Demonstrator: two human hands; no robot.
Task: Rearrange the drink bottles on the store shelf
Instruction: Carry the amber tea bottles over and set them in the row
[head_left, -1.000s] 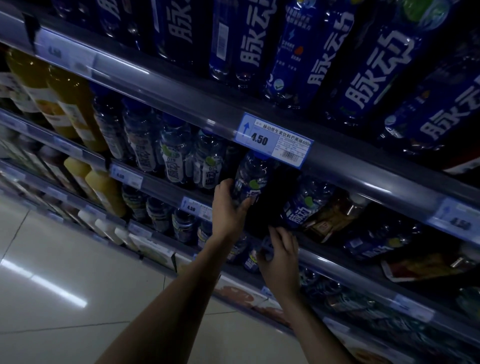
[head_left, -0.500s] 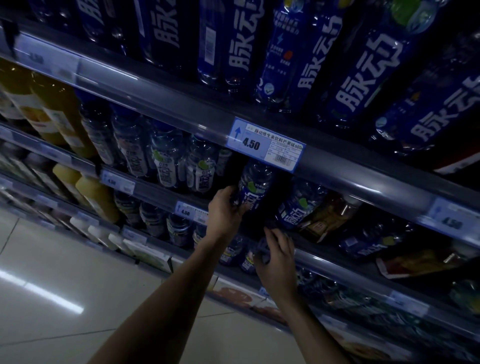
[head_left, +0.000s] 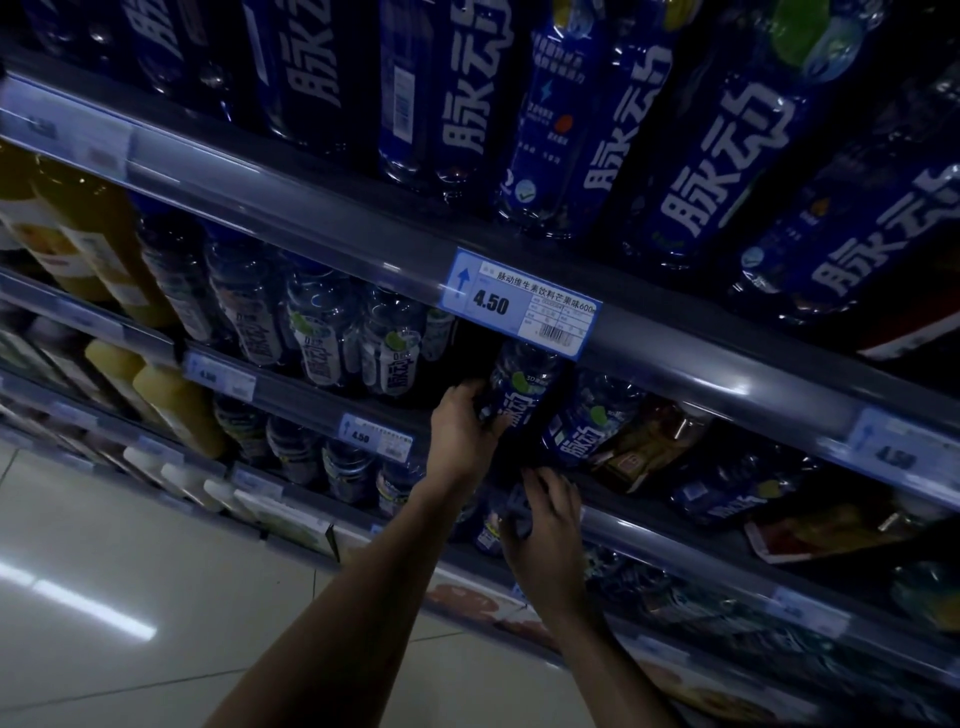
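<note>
My left hand grips the lower part of a blue-labelled drink bottle standing in a dark gap on the middle shelf, just below the 4.50 price tag. A second blue bottle leans right beside it. My right hand rests lower, at the front rail of that shelf, fingers curled over a bottle cap from the shelf below. Whether it grips that cap is unclear.
A row of clear bottles with white labels stands left of the gap. Yellow juice bottles fill the far left. Large blue bottles line the top shelf. Orange packets lie to the right. Tiled floor is below.
My left hand has pushed the blue bottle slightly up and back into the gap. My right hand stayed at the shelf rail. The view shifted a little to the left.
</note>
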